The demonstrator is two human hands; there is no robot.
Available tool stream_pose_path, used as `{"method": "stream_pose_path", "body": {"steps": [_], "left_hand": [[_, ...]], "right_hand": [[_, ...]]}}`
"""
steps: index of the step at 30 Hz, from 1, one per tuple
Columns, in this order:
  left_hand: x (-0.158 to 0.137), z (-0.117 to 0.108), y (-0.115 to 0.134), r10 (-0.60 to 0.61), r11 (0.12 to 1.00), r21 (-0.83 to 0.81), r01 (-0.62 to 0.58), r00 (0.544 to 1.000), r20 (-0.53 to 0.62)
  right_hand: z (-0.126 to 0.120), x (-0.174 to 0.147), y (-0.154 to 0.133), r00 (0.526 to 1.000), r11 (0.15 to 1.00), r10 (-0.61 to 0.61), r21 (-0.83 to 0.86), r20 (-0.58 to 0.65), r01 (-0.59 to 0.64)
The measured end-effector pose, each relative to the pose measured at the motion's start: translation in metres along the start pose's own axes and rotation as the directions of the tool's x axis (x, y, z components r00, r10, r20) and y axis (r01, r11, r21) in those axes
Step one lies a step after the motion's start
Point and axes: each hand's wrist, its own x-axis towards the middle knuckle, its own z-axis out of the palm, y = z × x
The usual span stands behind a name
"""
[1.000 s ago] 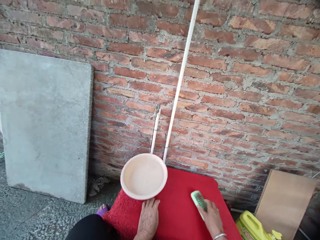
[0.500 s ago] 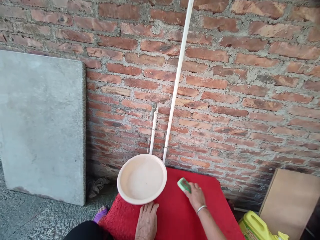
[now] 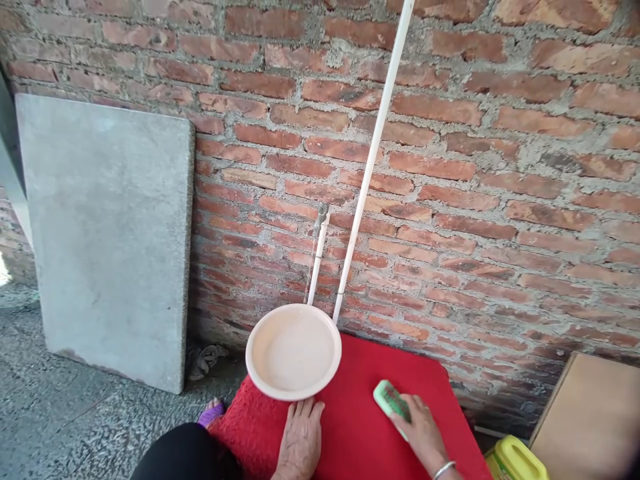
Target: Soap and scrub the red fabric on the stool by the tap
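Note:
My right hand [image 3: 423,430] is closed on a pale green scrub brush [image 3: 393,403] with darker green and red on its face. The brush is held low over or against the red cloth [image 3: 357,420]; contact cannot be made out. My left hand [image 3: 301,440] lies flat on the cloth, fingers stretched out. Its fingertips reach the near rim of a cream basin [image 3: 295,393], partly hidden beneath it. The basin stands at the far left corner of the cloth.
A brick wall [image 3: 280,120] rises behind, with a tall white pipe [image 3: 373,153] and a tap [image 3: 321,217] near the basin. A grey slab [image 3: 110,247] leans at left. A yellow jug [image 3: 515,460] and brown board [image 3: 590,413] stand at right.
My right hand with the brush has moved toward me and to the right over the cloth. My left hand stays near the basin's rim. The view has shifted slightly left.

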Motion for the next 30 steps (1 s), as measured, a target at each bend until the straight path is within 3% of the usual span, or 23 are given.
{"method": "stream_pose_path", "body": {"steps": [3, 5, 9, 13, 16, 20, 25, 28, 30], "left_hand": [[-0.002, 0.006, -0.004, 0.019, 1.0, -0.014, -0.02, 0.998, -0.061], [-0.002, 0.012, -0.006, 0.044, 0.998, -0.029, -0.049, 0.991, -0.129], [-0.004, 0.029, -0.01, 0.077, 0.994, -0.047, -0.094, 0.957, -0.281], [-0.004, 0.034, -0.011, 0.115, 0.991, -0.023, -0.135, 0.911, -0.395], [-0.003, 0.025, -0.01, 0.175, 0.983, 0.018, -0.184, 0.898, -0.403], [0.0, 0.01, -0.006, 0.223, 0.974, 0.046, -0.222, 0.901, -0.372], [-0.001, 0.003, -0.003, 0.211, 0.977, 0.054, -0.204, 0.93, -0.302], [-0.003, 0.001, -0.001, 0.182, 0.983, 0.061, -0.173, 0.955, -0.235], [-0.003, 0.0, 0.0, 0.152, 0.988, 0.066, -0.143, 0.974, -0.17]], "right_hand": [[0.014, -0.012, -0.055, 0.962, 0.962, -0.258, 0.118, 0.092, 0.247], [0.016, -0.012, -0.083, 0.925, 0.929, -0.358, 0.151, 0.126, 0.338], [0.017, 0.019, -0.111, 0.938, 0.943, -0.332, 0.044, 0.102, 0.329], [0.021, 0.072, -0.111, 0.978, 0.976, -0.204, -0.061, 0.049, 0.207], [0.019, 0.107, -0.089, 0.998, 0.992, -0.061, -0.109, 0.015, 0.062], [0.001, 0.128, -0.025, 0.977, 0.963, 0.208, -0.166, -0.041, -0.212], [-0.028, 0.104, 0.066, 0.884, 0.865, 0.458, -0.18, -0.094, -0.468], [-0.036, 0.081, 0.096, 0.852, 0.834, 0.509, -0.176, -0.123, -0.524], [-0.036, 0.071, 0.102, 0.857, 0.84, 0.498, -0.172, -0.133, -0.514]]}}
